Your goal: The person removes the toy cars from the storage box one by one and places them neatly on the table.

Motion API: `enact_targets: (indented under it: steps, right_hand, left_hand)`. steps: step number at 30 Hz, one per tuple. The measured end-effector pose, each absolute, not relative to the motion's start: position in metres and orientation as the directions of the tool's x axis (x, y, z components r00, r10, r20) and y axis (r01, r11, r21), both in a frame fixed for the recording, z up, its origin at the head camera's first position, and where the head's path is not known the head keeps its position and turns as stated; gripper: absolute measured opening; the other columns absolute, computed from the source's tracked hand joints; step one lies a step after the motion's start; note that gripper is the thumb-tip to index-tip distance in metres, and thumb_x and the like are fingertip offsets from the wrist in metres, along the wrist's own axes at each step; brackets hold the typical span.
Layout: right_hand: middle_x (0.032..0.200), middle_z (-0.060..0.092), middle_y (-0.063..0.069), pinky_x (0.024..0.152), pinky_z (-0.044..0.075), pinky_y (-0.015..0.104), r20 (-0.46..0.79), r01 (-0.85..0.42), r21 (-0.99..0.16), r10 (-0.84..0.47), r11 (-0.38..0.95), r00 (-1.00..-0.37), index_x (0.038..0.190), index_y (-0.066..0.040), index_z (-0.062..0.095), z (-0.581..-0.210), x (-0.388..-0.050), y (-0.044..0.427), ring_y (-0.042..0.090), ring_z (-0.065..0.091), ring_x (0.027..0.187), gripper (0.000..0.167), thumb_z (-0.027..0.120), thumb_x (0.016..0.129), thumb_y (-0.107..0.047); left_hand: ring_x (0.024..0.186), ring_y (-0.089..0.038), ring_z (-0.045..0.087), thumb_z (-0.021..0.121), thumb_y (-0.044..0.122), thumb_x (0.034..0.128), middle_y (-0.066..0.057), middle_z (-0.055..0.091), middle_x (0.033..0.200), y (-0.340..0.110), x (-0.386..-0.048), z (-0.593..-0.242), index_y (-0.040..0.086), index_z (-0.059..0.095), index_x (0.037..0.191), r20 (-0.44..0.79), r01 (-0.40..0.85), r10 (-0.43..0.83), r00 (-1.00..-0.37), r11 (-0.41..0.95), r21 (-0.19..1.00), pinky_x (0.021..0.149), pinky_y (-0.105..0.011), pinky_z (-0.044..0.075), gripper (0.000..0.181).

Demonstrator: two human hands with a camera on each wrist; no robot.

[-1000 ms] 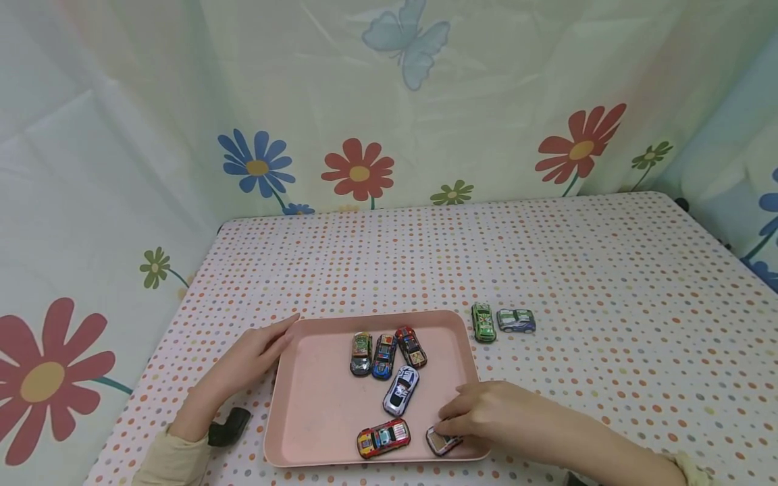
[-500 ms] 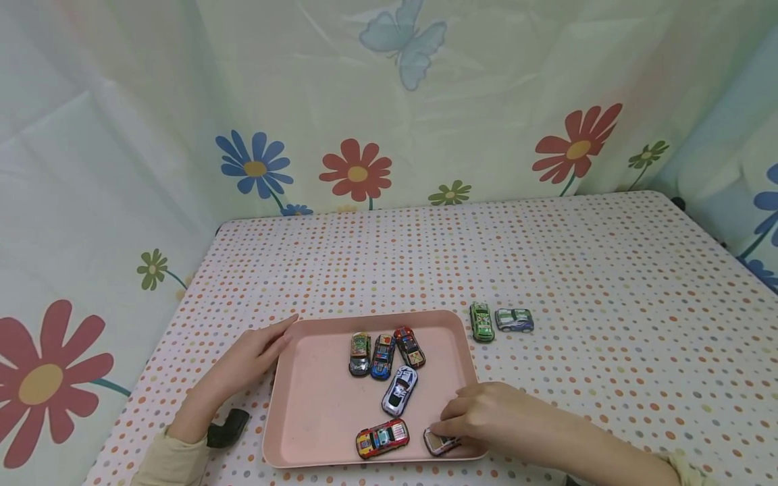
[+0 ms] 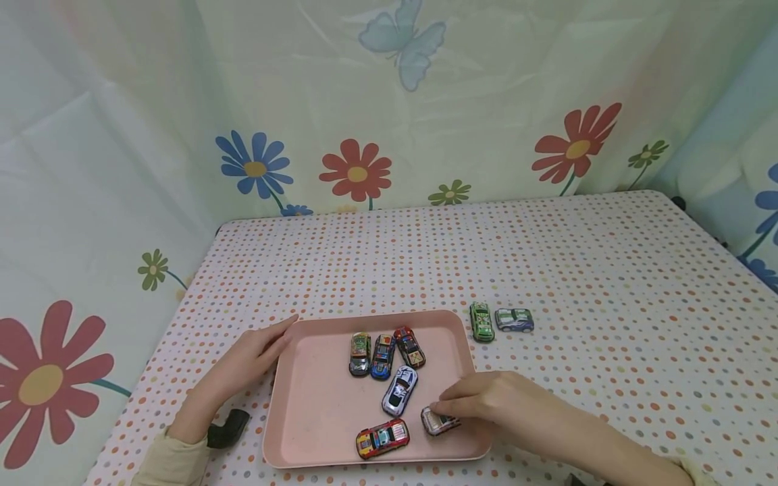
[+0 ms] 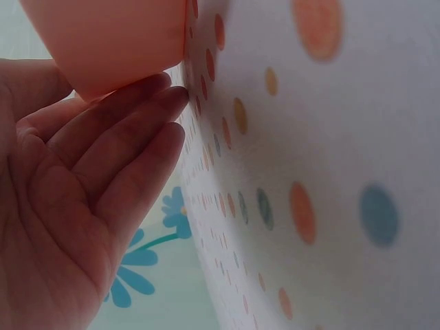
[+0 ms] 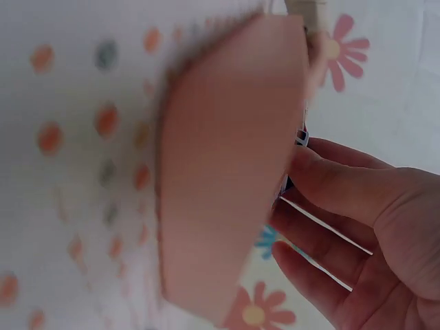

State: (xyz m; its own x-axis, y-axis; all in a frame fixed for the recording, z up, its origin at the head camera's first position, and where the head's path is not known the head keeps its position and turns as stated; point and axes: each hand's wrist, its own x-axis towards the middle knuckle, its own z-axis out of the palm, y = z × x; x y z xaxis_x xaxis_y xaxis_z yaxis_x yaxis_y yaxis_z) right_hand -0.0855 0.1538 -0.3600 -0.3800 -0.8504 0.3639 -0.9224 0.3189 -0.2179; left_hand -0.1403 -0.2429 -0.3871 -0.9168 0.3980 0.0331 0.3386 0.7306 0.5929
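Observation:
In the head view, my left hand point(image 3: 258, 358) lies along the left side of a pink tray point(image 3: 316, 432). Its fingers are nearly straight against the outside of the tray wall point(image 4: 124, 41), as the left wrist view shows. My right hand point(image 3: 504, 408) reaches over the tray's right rim and pinches a whitish-brown toy car point(image 3: 436, 422) in the front right corner. Nearby in the tray lie a red-and-yellow toy car point(image 3: 383, 439) and a white-and-purple toy car point(image 3: 400, 391). In the right wrist view, the tray wall point(image 5: 227, 158) hides most of the pinched car.
Farther back in the tray are a green-and-grey car point(image 3: 360, 354), a blue car point(image 3: 383, 356) and a red-and-black car point(image 3: 410, 347). Outside, right of the tray, sit a green car point(image 3: 482, 322) and a green-and-blue car point(image 3: 514, 320) on the dotted tablecloth point(image 3: 340, 270).
My right hand and the whitish-brown car have shifted slightly away from the tray's front wall. The left hand and the other cars stay in place.

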Motion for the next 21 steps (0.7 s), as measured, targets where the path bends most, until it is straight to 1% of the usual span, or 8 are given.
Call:
enact_targets:
  steps: [2, 4, 8, 11, 15, 18, 21]
  right_hand:
    - [0.104, 0.065, -0.006, 0.076, 0.049, 0.018, 0.384, -0.91, -0.228, -0.827, 0.347, -0.411, 0.112, -0.016, 0.07, -0.352, -0.089, 0.161, 0.008, 0.061, 0.094, 0.049, 0.078, 0.068, 0.002]
    - [0.104, 0.065, -0.005, 0.074, 0.05, 0.02, 0.389, -0.89, -0.229, -0.8, 0.395, -0.456, 0.113, -0.016, 0.07, -0.343, -0.093, 0.17, 0.01, 0.062, 0.093, 0.05, 0.079, 0.067, 0.002]
    - [0.106, 0.066, -0.005, 0.071, 0.053, 0.025, 0.356, -0.812, -0.255, -0.73, 0.524, -0.583, 0.115, -0.017, 0.069, -0.33, -0.101, 0.193, 0.013, 0.063, 0.093, 0.049, 0.078, 0.07, 0.001]
    - [0.105, 0.066, -0.006, 0.069, 0.054, 0.027, 0.341, -0.752, -0.269, -0.67, 0.602, -0.659, 0.115, -0.019, 0.069, -0.325, -0.108, 0.212, 0.014, 0.064, 0.092, 0.052, 0.078, 0.069, 0.003]
    - [0.103, 0.067, -0.005, 0.069, 0.054, 0.034, 0.339, -0.685, -0.255, -0.6, 0.683, -0.725, 0.114, -0.019, 0.07, -0.326, -0.118, 0.237, 0.018, 0.064, 0.091, 0.053, 0.08, 0.067, 0.004]
    - [0.102, 0.068, -0.002, 0.07, 0.054, 0.039, 0.318, -0.639, -0.243, -0.562, 0.73, -0.764, 0.114, -0.015, 0.07, -0.33, -0.127, 0.253, 0.022, 0.065, 0.091, 0.051, 0.079, 0.068, 0.004]
    - [0.102, 0.068, 0.002, 0.069, 0.054, 0.041, 0.308, -0.612, -0.233, -0.539, 0.756, -0.784, 0.113, -0.01, 0.07, -0.337, -0.135, 0.269, 0.025, 0.065, 0.09, 0.05, 0.079, 0.066, 0.006]
  left_hand:
    - [0.119, -0.031, 0.047, 0.044, 0.022, 0.1014, -0.018, 0.05, 0.132, -0.243, -0.14, -0.387, 0.0, 0.044, 0.139, 0.038, 0.342, 0.399, -0.916, 0.728, 0.595, 0.094, -0.049, 0.041, 0.043]
    - [0.119, -0.031, 0.048, 0.045, 0.022, 0.1013, -0.018, 0.05, 0.132, -0.243, -0.14, -0.387, 0.0, 0.044, 0.139, 0.04, 0.343, 0.4, -0.915, 0.726, 0.596, 0.094, -0.048, 0.041, 0.043]
    - [0.117, -0.03, 0.049, 0.045, 0.022, 0.1013, -0.018, 0.051, 0.131, -0.243, -0.14, -0.387, 0.0, 0.044, 0.139, 0.035, 0.341, 0.401, -0.915, 0.727, 0.596, 0.092, -0.048, 0.042, 0.043]
    - [0.117, -0.03, 0.05, 0.045, 0.022, 0.1012, -0.019, 0.051, 0.13, -0.242, -0.139, -0.386, -0.001, 0.044, 0.138, 0.03, 0.337, 0.399, -0.916, 0.729, 0.596, 0.092, -0.048, 0.042, 0.043]
    - [0.116, -0.029, 0.051, 0.045, 0.021, 0.1011, -0.019, 0.052, 0.13, -0.242, -0.139, -0.386, -0.001, 0.044, 0.138, 0.029, 0.335, 0.397, -0.917, 0.731, 0.595, 0.091, -0.048, 0.043, 0.043]
    - [0.116, -0.03, 0.051, 0.045, 0.021, 0.1013, -0.019, 0.052, 0.13, -0.242, -0.139, -0.386, -0.001, 0.044, 0.138, 0.032, 0.337, 0.397, -0.917, 0.732, 0.592, 0.092, -0.048, 0.043, 0.043]
    - [0.117, -0.03, 0.05, 0.044, 0.023, 0.1015, -0.019, 0.051, 0.13, -0.242, -0.139, -0.386, 0.0, 0.044, 0.138, 0.037, 0.342, 0.399, -0.916, 0.731, 0.59, 0.092, -0.048, 0.042, 0.043]
